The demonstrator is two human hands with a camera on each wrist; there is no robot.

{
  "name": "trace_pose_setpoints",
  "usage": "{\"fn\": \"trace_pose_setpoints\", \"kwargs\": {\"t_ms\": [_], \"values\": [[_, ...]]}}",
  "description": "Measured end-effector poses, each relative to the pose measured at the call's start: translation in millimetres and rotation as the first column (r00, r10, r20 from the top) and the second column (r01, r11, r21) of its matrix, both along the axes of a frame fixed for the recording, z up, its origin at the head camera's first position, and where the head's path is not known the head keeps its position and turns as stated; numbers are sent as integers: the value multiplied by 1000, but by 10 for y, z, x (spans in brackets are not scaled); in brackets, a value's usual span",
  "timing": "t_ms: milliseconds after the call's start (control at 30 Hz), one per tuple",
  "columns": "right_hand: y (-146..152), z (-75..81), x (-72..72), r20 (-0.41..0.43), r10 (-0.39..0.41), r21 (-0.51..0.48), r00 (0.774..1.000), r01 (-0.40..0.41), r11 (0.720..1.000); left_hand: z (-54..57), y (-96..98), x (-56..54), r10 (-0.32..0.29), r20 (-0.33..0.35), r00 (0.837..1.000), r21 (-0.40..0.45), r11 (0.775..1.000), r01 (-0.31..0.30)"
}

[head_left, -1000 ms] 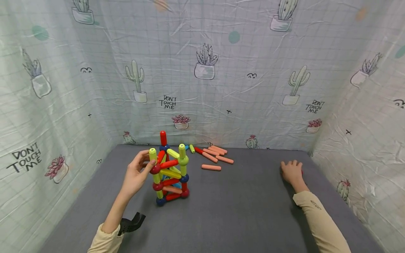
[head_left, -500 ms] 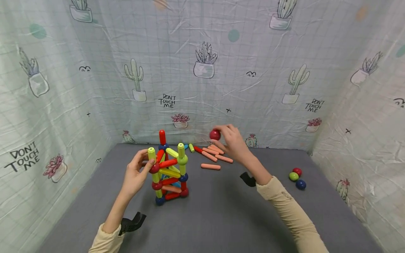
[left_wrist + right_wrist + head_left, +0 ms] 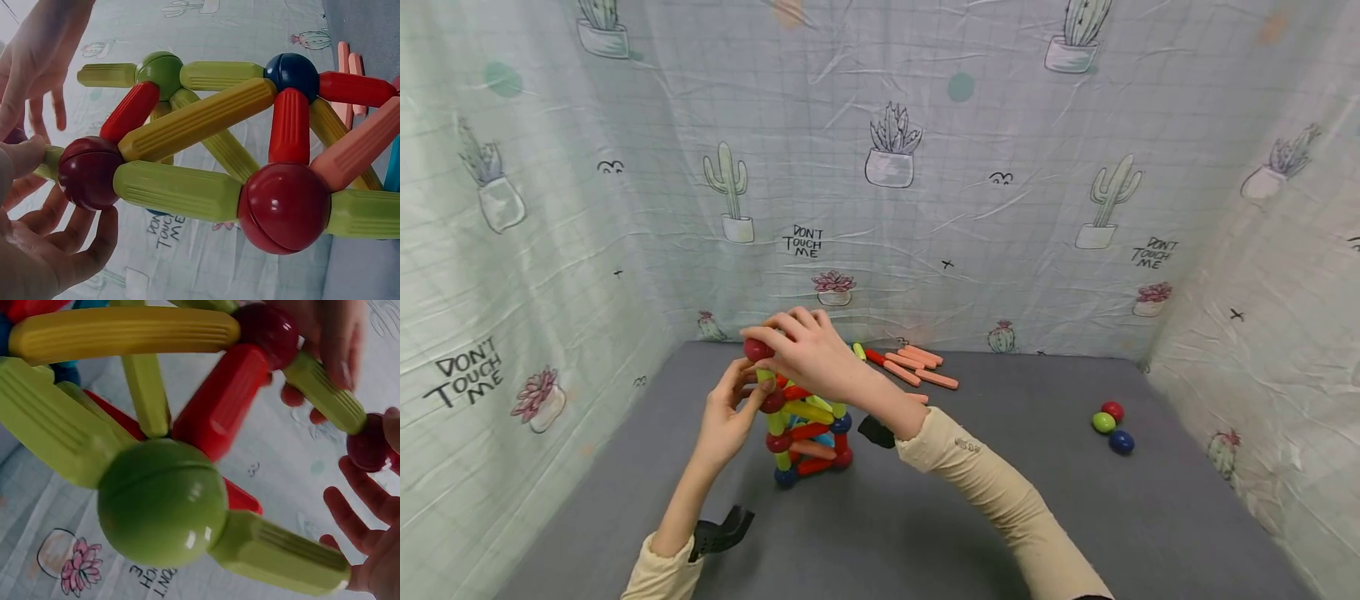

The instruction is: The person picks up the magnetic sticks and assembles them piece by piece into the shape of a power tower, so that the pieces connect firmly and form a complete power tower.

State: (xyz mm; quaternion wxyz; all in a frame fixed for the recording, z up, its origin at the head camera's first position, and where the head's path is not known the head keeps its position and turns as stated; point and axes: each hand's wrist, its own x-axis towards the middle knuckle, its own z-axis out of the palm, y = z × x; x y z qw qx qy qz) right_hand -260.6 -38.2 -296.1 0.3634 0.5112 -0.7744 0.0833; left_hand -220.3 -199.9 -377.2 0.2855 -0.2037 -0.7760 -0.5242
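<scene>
A tower of magnetic rods and balls (image 3: 811,430) stands on the grey table at left of centre. Its left side is where my left hand (image 3: 727,414) is, pinching an upright yellow-green rod (image 3: 326,394) between thumb and fingers. My right hand (image 3: 816,354) reaches across the tower and grips a dark red ball (image 3: 756,349) at that rod's top end. In the right wrist view the ball meets the rod's end. A green ball (image 3: 162,503) with another rod fills the foreground there. The right hand and forearm hide the tower's back and upper right in the head view.
Several salmon rods (image 3: 936,379) lie behind the tower to the right, beside a red rod (image 3: 875,357) and a yellow-green one (image 3: 859,351). At the table's right side sit a red ball (image 3: 1112,411), a green ball (image 3: 1103,422) and a blue ball (image 3: 1122,442). A patterned curtain (image 3: 985,225) surrounds the table.
My right hand has left the table's right side with a dark red ball and carried it left onto the top of the tower's front-left rod. The left hand stays on the tower.
</scene>
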Motion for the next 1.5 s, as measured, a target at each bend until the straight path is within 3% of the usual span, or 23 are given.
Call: {"fn": "trace_pose_setpoints", "kwargs": {"t_ms": [133, 267, 367, 433, 467, 533, 633, 700, 800, 867, 933, 1133, 1200, 1300, 1400, 1500], "values": [[165, -14, 10, 28, 1, -64, 1000, 0, 998, 107, 57, 104, 2, 1, 1000, -6, 1000, -2], [594, -118, -113, 2, 4, -243, 1000, -4, 970, 204, 101, 193, 21, 30, 999, -20, 1000, -20], [1072, -324, -343, -25, -87, -359, 996, 73, 931, 122, 66, 122, 21, 32, 999, -13, 1000, -21], [1453, -511, -514, -11, -215, -368, 977, 196, 909, 56, 38, 64, 16, 26, 1000, -3, 1000, -16], [1655, -621, -590, 2, -289, -359, 957, 271, 893, 28, 25, 39, 15, 26, 1000, -2, 1000, -15], [2070, -831, -685, 49, -442, -304, 896, 435, 848, 2, 12, 17, 12, 30, 999, -3, 1000, -12], [2680, -1145, -732, 101, -626, -178, 773, 633, 753, 8, 10, 20, 16, 30, 999, -15, 1000, -15], [3037, -1324, -690, 135, -704, -74, 697, 715, 695, 15, 14, 25, 16, 30, 999, -16, 1000, -15], [3449, -1529, -566, 169, -761, 65, 626, 763, 643, 14, 15, 24, 19, 30, 999, -10, 1000, -19], [3641, -1617, -469, 180, -786, 141, 591, 776, 615, 11, 12, 24, 19, 34, 999, -6, 1000, -19], [3778, -1668, -386, 190, -810, 193, 555, 787, 586, 7, 8, 22, 21, 38, 999, -9, 1000, -21], [3962, -1738, -271, 299, -864, 336, 406, 802, 493, 0, -8, 19, 28, 53, 998, -22, 999, -27], [3988, -1763, -272, 319, -872, 375, 371, 795, 476, 6, -9, 16, 27, 59, 998, -28, 999, -26], [4018, -1797, -290, 321, -881, 395, 348, 796, 459, 16, -9, 11, 28, 66, 997, -41, 999, -26], [4036, -1819, -310, 319, -883, 375, 344, 810, 451, 16, -13, 8, 31, 70, 997, -49, 998, -28], [4037, -1824, -321, 299, -885, 352, 357, 820, 450, 8, -19, 11, 33, 71, 997, -44, 999, -30]]}}
